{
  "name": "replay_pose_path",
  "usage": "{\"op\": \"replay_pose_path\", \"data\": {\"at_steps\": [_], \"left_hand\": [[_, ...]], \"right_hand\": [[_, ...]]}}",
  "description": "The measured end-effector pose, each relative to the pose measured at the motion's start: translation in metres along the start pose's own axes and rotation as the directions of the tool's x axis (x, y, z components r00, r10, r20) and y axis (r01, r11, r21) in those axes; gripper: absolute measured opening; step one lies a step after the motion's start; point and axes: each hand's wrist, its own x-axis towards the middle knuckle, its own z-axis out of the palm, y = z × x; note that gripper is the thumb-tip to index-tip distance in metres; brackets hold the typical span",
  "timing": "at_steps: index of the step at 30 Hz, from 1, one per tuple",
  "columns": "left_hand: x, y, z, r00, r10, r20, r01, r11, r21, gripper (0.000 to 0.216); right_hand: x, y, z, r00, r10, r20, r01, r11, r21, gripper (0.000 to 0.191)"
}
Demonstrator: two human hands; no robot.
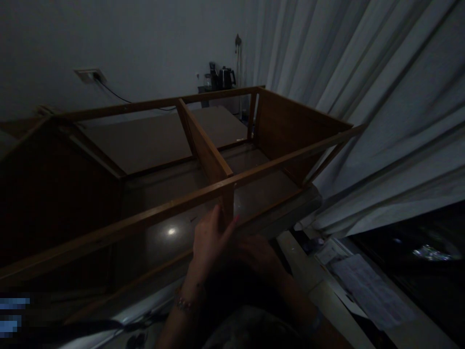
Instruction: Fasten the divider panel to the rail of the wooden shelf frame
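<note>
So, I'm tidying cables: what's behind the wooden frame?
Behind the wooden frame: a wall outlet, a plugged-in black cable and a black kettle. The frame's far rail covers part of the cable.

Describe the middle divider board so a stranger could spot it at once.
Beside the white curtain is a long wooden frame with a panel at each end. Find the left hand below its near rail; from there, the divider board runs back toward the far rail. Unlike the end panels, it stands between them, splitting the frame in two.
</note>
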Motion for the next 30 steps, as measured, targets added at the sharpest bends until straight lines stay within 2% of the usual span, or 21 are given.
{"op": "replay_pose_path", "data": {"at_steps": [3,7,12,14,20,26,30], "left_hand": [[0.000,-0.001,0.000,1.000,0.000,-0.001,0.000,1.000,0.012,0.039],[0.001,-0.001,0.000,1.000,-0.002,0.002,0.002,1.000,0.021,0.039],[0.001,0.000,-0.001,1.000,-0.018,0.017,0.018,1.000,-0.005,0.038],[0.000,0.001,-0.001,1.000,-0.020,0.014,0.020,1.000,-0.009,0.037],[0.000,-0.001,0.000,0.999,-0.027,0.021,0.027,1.000,0.014,0.037],[0.000,0.001,0.000,0.999,-0.039,0.014,0.039,0.999,0.012,0.038],[0.000,0.002,0.000,0.999,-0.040,0.014,0.040,0.999,0.001,0.038]], "right_hand": [[-0.001,-0.001,0.004,1.000,0.003,-0.010,-0.003,1.000,0.001,0.021],[-0.003,-0.008,0.012,0.997,0.069,-0.018,-0.068,0.997,0.045,0.017],[-0.007,-0.012,0.018,0.985,0.143,0.093,-0.148,0.987,0.058,0.021],[-0.007,-0.011,0.020,0.983,0.152,0.104,-0.157,0.987,0.038,0.024],[-0.009,-0.015,0.026,0.978,0.210,-0.001,-0.210,0.978,0.024,0.025],[-0.008,-0.017,0.031,0.979,0.168,-0.115,-0.168,0.986,0.007,0.022],[-0.008,-0.020,0.034,0.943,0.267,-0.198,-0.258,0.964,0.070,0.018]]}}
